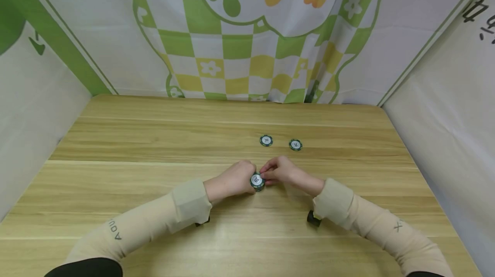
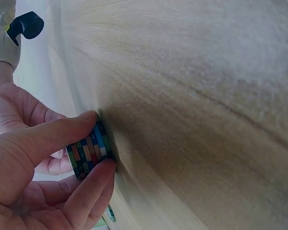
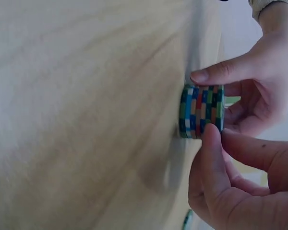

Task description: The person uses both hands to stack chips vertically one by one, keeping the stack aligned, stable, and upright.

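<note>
A short stack of poker chips (image 1: 257, 180) stands on the wooden table, its top chip dark green with a white centre marked 20. My left hand (image 1: 235, 177) grips the stack from the left, thumb on one side and fingers on the other. From the right, my right hand (image 1: 285, 171) pinches at the edge of the top chip with thumb and index finger. In the right wrist view the stacked chips (image 3: 201, 110) show green, blue, red and tan edges. The same banded edges of the stack (image 2: 90, 151) appear between the left thumb and fingers in the left wrist view.
Two loose poker chips lie beyond the hands: one chip (image 1: 266, 140) straight behind the stack, another chip (image 1: 295, 144) farther right. The wooden table (image 1: 154, 139) ends at a checkered green and yellow curtain (image 1: 247, 45), with white fabric walls on both sides.
</note>
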Available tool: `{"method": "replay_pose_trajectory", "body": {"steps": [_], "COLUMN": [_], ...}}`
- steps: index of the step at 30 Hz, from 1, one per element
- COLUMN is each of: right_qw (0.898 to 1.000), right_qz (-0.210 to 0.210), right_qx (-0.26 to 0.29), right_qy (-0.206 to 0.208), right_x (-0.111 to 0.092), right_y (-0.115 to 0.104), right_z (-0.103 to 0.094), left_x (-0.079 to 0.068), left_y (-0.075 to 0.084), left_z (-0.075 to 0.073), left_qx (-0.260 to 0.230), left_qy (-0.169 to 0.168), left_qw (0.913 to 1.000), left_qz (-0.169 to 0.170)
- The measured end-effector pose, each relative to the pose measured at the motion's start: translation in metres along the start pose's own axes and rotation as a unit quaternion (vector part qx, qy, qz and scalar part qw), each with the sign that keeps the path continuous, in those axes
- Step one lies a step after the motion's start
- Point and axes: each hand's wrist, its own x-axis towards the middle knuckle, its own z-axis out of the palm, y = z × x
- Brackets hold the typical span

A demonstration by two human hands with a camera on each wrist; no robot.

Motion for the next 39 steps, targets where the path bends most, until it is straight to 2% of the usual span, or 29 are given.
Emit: {"method": "replay_pose_trajectory", "body": {"steps": [5,8,15,19,23,30,33,39], "right_qw": [0.998,0.991,0.966,0.944,0.928,0.911,0.9,0.895], "right_qz": [-0.033,-0.065,-0.125,-0.161,-0.187,-0.21,-0.216,-0.212], "right_qx": [-0.058,-0.115,-0.226,-0.282,-0.314,-0.344,-0.367,-0.38], "right_qy": [-0.015,-0.014,0.025,0.06,0.076,0.085,0.091,0.1], "right_x": [0.0,0.001,0.001,0.004,0.01,0.018,0.021,0.03], "right_y": [-0.001,-0.002,-0.005,-0.007,-0.009,-0.014,-0.015,-0.018], "right_z": [-0.004,-0.006,-0.007,-0.009,-0.012,-0.018,-0.02,-0.025], "left_x": [0.0,0.0,0.0,0.001,0.001,0.001,0.0,-0.002], "left_y": [0.001,0.001,0.002,0.002,0.0,0.0,0.001,0.003], "left_z": [-0.001,-0.001,0.0,0.0,0.001,0.003,0.003,0.003], "left_qx": [0.002,0.002,0.002,0.003,0.008,0.015,0.016,0.012], "left_qy": [0.0,-0.001,-0.007,-0.012,-0.012,-0.009,-0.008,-0.001], "left_qw": [1.0,1.0,0.9999,0.9998,0.9997,0.9998,0.9998,0.9996], "left_qz": [-0.001,-0.003,-0.011,-0.018,-0.019,-0.011,-0.012,-0.025]}}
